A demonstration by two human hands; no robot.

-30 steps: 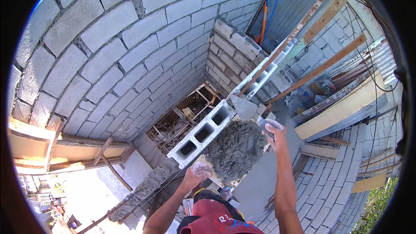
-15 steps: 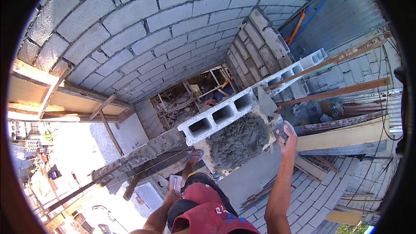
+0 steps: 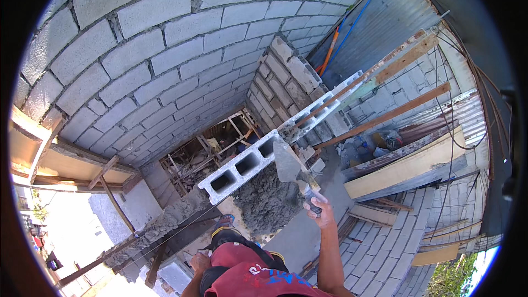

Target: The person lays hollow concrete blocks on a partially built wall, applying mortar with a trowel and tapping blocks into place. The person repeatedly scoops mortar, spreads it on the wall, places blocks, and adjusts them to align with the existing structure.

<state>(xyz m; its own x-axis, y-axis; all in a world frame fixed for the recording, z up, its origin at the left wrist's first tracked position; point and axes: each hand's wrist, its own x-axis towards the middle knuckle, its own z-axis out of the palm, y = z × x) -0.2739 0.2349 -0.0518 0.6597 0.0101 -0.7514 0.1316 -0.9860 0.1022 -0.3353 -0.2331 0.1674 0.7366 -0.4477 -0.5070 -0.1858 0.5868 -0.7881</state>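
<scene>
My right hand [image 3: 324, 213] is closed round the handle of a pointed masonry trowel [image 3: 288, 164]. Its grey blade reaches up and left, over the right end of a hollow concrete block [image 3: 235, 177]. Three open cells of that block face up. Wet grey mortar [image 3: 270, 202] lies heaped on a board [image 3: 229, 207] between the block and me. Low by my knee is my left hand [image 3: 200, 263]; its fingers are mostly hidden, and what it holds, if anything, does not show.
A tall block wall [image 3: 187, 27] rises ahead. More hollow blocks [image 3: 330, 102] continue the row to the right, crossed by wooden bars [image 3: 385, 113]. Rough mortar [image 3: 176, 214] tops the ledge at left, beside a string. Timber scraps [image 3: 214, 143] lie below, beyond the row.
My right hand has swung the trowel into fuller view, its blade now beside the block's right end. My left hand has dropped behind my knee, hiding the small flat object seen there. The view has shifted.
</scene>
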